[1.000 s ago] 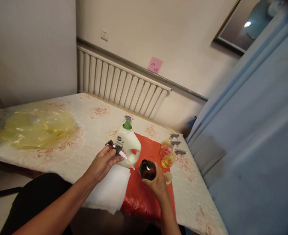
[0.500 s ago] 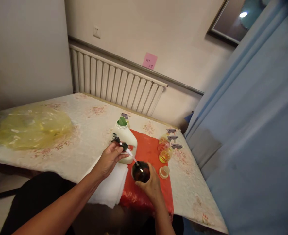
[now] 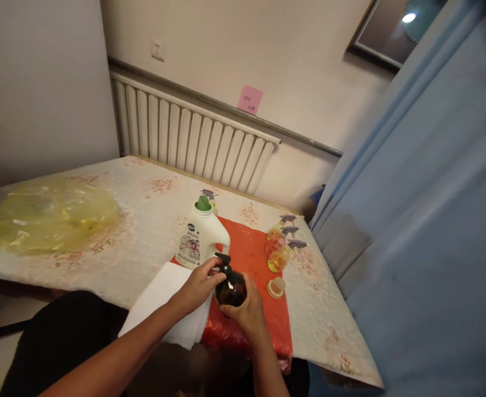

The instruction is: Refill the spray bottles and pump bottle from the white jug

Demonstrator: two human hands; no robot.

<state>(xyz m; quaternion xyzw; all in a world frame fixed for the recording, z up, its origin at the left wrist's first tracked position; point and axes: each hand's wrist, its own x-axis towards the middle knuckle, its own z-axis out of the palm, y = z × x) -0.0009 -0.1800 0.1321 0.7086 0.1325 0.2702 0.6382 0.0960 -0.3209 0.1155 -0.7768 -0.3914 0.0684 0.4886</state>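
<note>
A round brown glass bottle stands on the red sheet near the table's front edge. My right hand wraps round its lower right side. My left hand pinches the black pump head, which sits on the bottle's neck. Just behind stands a white detergent jug with a green cap. A folded white cloth lies under my left forearm.
Three small bottles of yellow and orange liquid with grey spray heads stand at the red sheet's right edge, a small cream cap in front of them. A crumpled yellow plastic bag lies far left. A blue curtain hangs right, a radiator behind.
My left hand carried the pump with its white tube from beside the jug to the brown bottle; the tube went into the neck and the pump head now sits on top.
</note>
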